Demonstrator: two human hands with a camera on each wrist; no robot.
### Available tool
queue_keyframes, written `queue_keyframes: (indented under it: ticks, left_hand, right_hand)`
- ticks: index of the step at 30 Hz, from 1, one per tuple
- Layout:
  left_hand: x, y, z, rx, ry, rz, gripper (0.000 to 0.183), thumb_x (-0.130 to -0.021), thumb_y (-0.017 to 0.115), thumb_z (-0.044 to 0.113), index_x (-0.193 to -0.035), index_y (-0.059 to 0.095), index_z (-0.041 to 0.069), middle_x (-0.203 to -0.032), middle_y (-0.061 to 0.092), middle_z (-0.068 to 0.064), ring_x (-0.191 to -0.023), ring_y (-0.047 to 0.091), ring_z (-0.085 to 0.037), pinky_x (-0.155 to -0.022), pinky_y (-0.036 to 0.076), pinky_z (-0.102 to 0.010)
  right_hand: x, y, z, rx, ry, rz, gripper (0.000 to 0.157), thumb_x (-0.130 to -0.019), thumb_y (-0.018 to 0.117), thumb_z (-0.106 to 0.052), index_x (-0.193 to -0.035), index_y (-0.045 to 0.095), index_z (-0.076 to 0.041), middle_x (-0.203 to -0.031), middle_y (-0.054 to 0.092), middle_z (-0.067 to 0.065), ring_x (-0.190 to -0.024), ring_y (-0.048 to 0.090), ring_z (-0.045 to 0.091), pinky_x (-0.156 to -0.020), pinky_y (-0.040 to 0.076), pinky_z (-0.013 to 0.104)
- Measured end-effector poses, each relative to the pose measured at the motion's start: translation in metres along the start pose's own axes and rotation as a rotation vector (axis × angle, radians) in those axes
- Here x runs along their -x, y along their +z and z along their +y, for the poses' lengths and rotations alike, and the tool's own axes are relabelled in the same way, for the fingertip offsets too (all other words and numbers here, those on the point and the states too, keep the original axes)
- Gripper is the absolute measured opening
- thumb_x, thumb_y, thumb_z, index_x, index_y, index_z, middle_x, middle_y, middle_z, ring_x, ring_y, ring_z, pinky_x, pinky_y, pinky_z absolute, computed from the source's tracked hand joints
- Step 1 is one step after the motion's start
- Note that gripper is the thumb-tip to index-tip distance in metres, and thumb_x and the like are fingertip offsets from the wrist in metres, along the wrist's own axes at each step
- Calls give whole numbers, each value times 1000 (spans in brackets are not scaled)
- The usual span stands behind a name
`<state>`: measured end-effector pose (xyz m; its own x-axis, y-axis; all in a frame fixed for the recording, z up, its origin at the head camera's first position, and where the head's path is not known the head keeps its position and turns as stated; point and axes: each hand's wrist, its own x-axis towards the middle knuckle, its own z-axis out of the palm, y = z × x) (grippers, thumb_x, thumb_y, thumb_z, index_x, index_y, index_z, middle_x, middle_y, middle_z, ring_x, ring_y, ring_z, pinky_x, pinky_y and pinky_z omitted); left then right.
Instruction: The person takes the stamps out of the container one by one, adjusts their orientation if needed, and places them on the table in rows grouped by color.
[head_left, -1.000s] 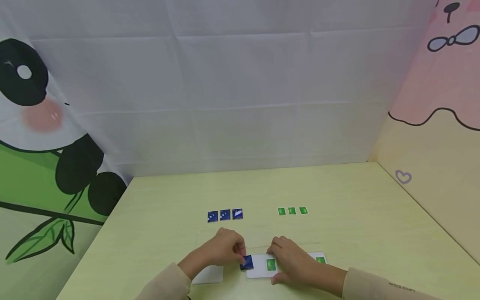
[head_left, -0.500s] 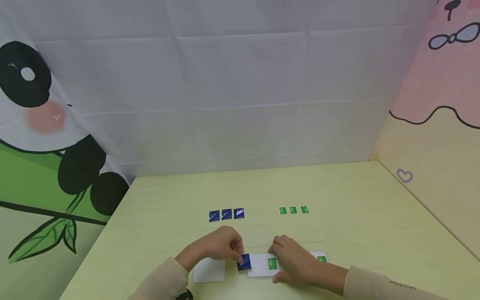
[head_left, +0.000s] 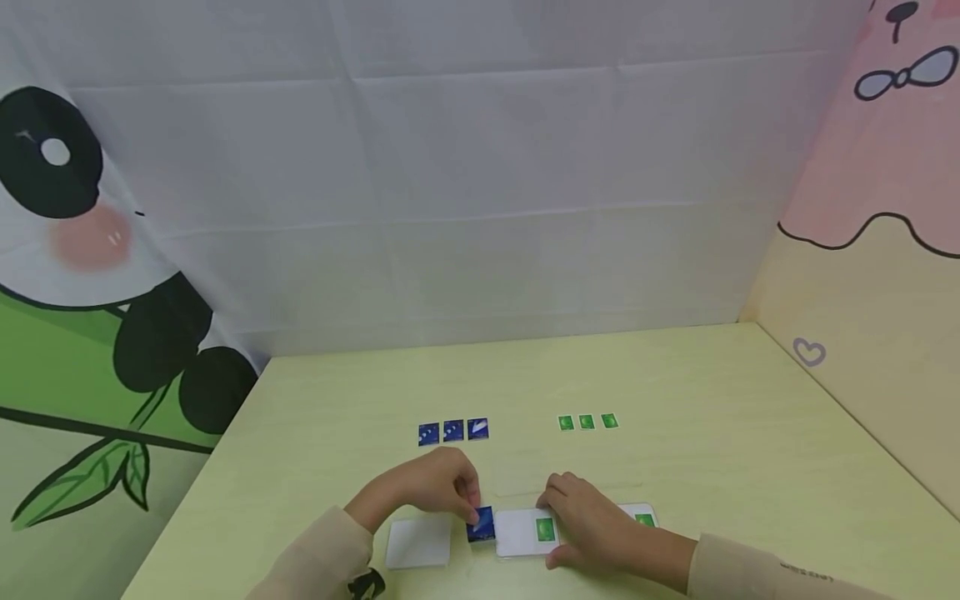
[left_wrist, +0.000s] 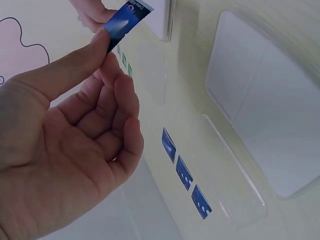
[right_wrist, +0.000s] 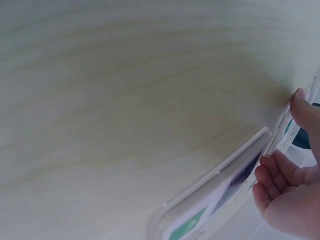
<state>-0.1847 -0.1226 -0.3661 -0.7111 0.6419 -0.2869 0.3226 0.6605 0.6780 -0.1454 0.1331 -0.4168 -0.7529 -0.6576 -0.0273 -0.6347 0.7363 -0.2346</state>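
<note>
My left hand (head_left: 438,483) pinches a small blue square card (head_left: 482,525) between thumb and index finger. The left wrist view shows this blue card (left_wrist: 125,22) tilted, with a pale streak on it, the other fingers loosely curled below. My right hand (head_left: 588,525) grips a white rectangular plate (head_left: 517,537) by its near and far edges, thumb at the near side. A green square (head_left: 545,529) lies on that plate beside the fingers. The blue card is just left of the plate. In the right wrist view, my hand (right_wrist: 292,195) partly hides the plate.
Left of the card lies a plain white plate (head_left: 417,543). Another white plate (head_left: 637,510) with a green square shows beyond the right hand. Farther back are blue squares (head_left: 453,430) and green squares (head_left: 587,422) in rows. A clear plastic piece (left_wrist: 235,175) lies near the blue row.
My left hand has shifted left with the blue card, off the white plate's left edge. More of both plates shows now. The right hand keeps its grip in place.
</note>
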Motion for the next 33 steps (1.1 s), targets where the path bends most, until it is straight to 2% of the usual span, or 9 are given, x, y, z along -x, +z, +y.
queue_keyframes:
  ticks: [11, 25, 33]
  left_hand:
    - [0, -5, -3, -34, -68, -42, 10, -76, 79, 12, -72, 70, 12, -67, 63, 6, -63, 51, -8, -59, 40, -21]
    - [1, -10, -3, 6, -91, -63, 10, -76, 79, 11, -72, 70, 12, -68, 64, 5, -65, 51, -10, -61, 40, -24]
    - [4, -12, -10, -15, -115, -69, 11, -76, 79, 11, -72, 69, 12, -68, 64, 5, -66, 51, -10, -63, 41, -26]
  right_hand:
    - [0, 0, 0, -12, 8, -1, 59, -73, 77, -51, -114, 62, -10, -104, 56, -5, -92, 44, 5, -84, 45, 24]
    - [1, -1, 1, -1, 1, 16, 60, -72, 76, -51, -113, 62, -9, -104, 56, -5, -93, 45, 5, -86, 46, 25]
    - [1, 0, 1, -14, -3, 7, 60, -73, 76, -51, -113, 62, -9, -105, 56, -5, -94, 46, 6, -87, 46, 26]
